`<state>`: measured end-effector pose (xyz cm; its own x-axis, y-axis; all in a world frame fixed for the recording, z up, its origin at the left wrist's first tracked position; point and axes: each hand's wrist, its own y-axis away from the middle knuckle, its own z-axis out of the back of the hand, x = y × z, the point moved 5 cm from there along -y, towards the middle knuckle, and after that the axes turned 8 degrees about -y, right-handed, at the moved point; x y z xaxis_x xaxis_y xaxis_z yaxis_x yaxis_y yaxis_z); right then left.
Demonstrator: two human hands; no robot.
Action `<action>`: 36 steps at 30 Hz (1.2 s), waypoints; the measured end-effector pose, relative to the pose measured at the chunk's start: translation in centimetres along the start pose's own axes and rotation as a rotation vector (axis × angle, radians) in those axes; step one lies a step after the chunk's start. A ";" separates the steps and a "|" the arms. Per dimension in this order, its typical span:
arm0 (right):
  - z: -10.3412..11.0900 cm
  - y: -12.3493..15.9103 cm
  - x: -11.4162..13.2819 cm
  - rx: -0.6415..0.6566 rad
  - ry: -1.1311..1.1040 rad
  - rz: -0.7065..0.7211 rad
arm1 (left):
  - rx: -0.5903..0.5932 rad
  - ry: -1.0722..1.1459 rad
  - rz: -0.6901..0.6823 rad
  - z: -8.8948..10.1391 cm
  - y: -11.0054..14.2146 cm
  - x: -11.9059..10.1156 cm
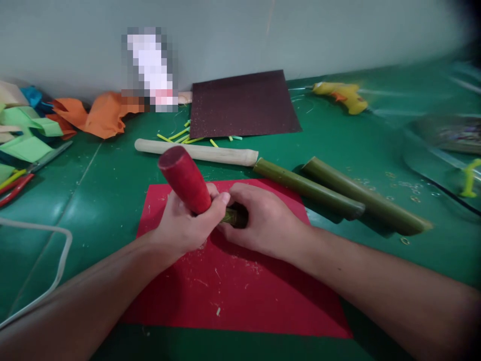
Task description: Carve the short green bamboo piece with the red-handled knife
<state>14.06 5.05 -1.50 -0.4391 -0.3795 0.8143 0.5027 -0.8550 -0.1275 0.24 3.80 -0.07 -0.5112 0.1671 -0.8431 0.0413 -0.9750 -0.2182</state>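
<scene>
My left hand (188,220) is closed around a thick red cylinder (186,180), perhaps a tool's handle, which tilts up toward the back left. Its flat, dark end faces up, and its lower end is hidden in my grip. Close beside it, my right hand (263,215) curls around a short green bamboo piece (235,216), of which only a small part shows between my fingers. Both hands are over a red sheet (233,296) scattered with pale shavings and a small chip.
Behind lie a pale stick (203,152), a dark brown sheet (244,108) and yellow-green strips (180,134). Two green bamboo tubes (308,188) rest at right, below a yellow glue gun (340,96). Red-handled scissors (22,188), cut green paper (28,130) and orange paper (103,115) lie left.
</scene>
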 end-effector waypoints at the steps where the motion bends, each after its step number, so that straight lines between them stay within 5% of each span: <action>1: 0.0 0.0 0.1 0.000 -0.004 0.006 | 0.012 -0.024 -0.017 -0.1 0.1 0.0; 6: 0.1 0.1 0.3 -0.003 -0.019 0.014 | 0.080 -0.067 -0.043 -0.4 0.2 0.0; 13: -0.3 0.1 0.1 0.024 0.019 -0.014 | -0.027 0.042 0.044 -0.1 -0.5 -0.1; 29: 0.1 0.1 0.3 -0.008 -0.019 0.010 | 0.107 -0.049 -0.038 -0.5 0.1 -0.1; 36: 0.1 0.0 0.1 0.011 0.017 0.010 | -0.036 0.032 0.023 -0.1 -0.1 0.1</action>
<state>14.08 5.07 -1.40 -0.4462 -0.3942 0.8035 0.5152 -0.8472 -0.1296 0.29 3.95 -0.22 -0.4821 0.1503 -0.8631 0.0838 -0.9728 -0.2162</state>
